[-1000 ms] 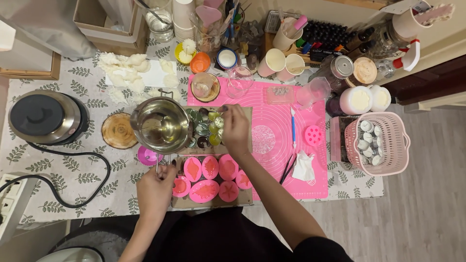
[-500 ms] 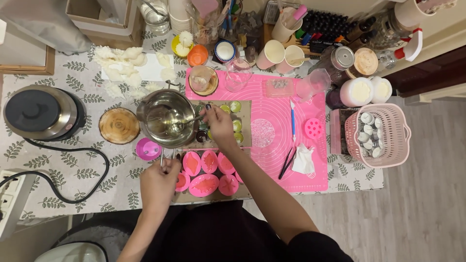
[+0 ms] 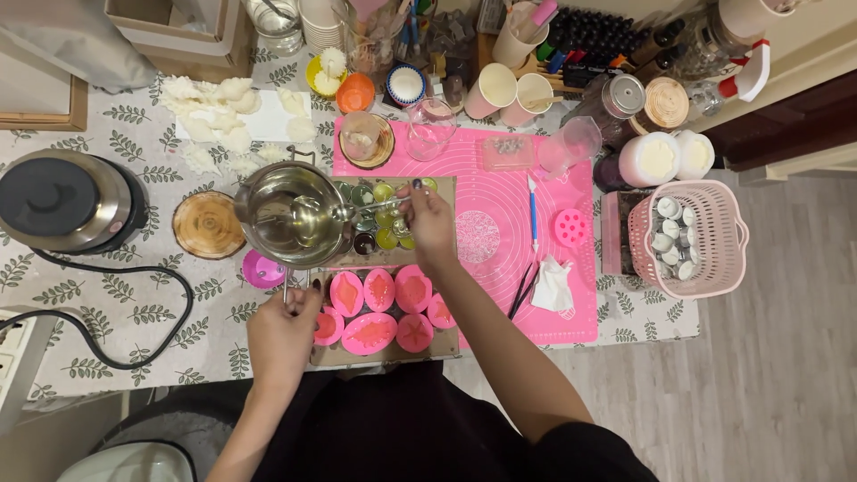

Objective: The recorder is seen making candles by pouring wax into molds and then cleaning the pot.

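The left hand (image 3: 284, 332) is gripping the handle of the steel pot (image 3: 293, 225) — keeping it lifted just left of the small green moulds (image 3: 386, 217) — while the right hand (image 3: 428, 223) is pinching a metal spoon (image 3: 344, 212), its bowl dipping into the pot's clear liquid.

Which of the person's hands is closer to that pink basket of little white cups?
The right hand. It holds a spoon just left of the pink mat's middle, while the left hand grips the metal pot's handle farther from the pink basket.
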